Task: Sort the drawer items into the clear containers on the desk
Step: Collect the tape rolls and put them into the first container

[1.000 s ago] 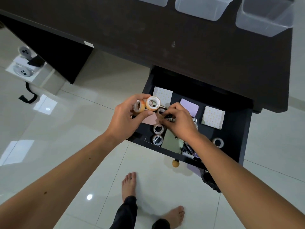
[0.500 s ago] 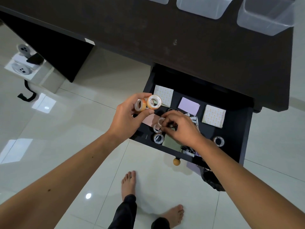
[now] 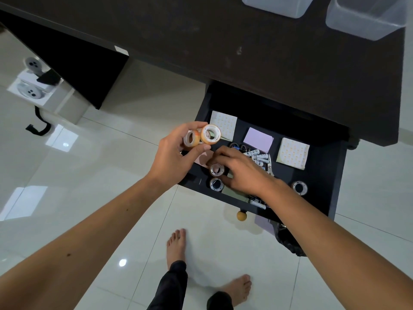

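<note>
My left hand (image 3: 172,155) grips two orange-edged tape rolls (image 3: 202,136) above the left rim of the open black drawer (image 3: 324,175). My right hand (image 3: 241,173) reaches down into the drawer, its curled fingers and thumb pinching a small tape roll (image 3: 216,170). A second roll (image 3: 216,184) lies just below it, and a third (image 3: 300,187) lies at the drawer's right. Two dotted note pads (image 3: 223,124) (image 3: 292,153), a purple pad (image 3: 258,139) and several batteries (image 3: 257,156) also lie inside. Clear containers (image 3: 277,6) (image 3: 366,19) stand on the dark desk (image 3: 245,45).
The drawer's round wooden knob (image 3: 241,215) sticks out toward me. A dark bin (image 3: 288,240) sits under my right forearm. My bare feet (image 3: 176,245) stand on glossy white tiles. A white power strip (image 3: 31,86) with a black cable lies at the far left.
My right hand has slid down and left inside the drawer onto a lower tape roll, uncovering the batteries. My left hand stays put with its two rolls.
</note>
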